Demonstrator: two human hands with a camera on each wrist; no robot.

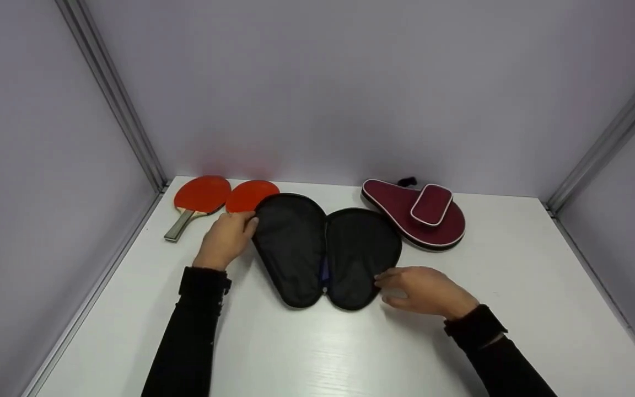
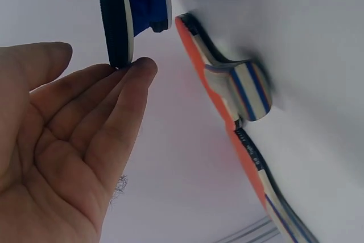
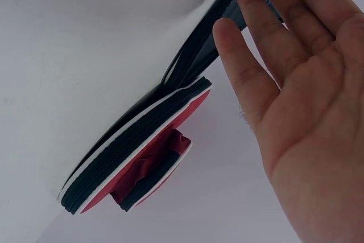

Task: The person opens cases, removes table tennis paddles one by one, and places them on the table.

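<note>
A black table tennis paddle case lies unfolded on the white table, its two halves spread side by side. A strip of blue lining shows between them. My left hand is at its left edge; in the left wrist view the extended fingertips touch the rim from below, with the thumb apart. At the lower right edge is my right hand, whose fairly straight fingers reach the case's rim in the right wrist view. Whether anything lies inside the case is hidden.
Behind my left hand lie two red table tennis paddles, one with its handle showing and another partly covered by the case. A maroon paddle case with white piping and a small pocket stands back right. Pale walls enclose the table.
</note>
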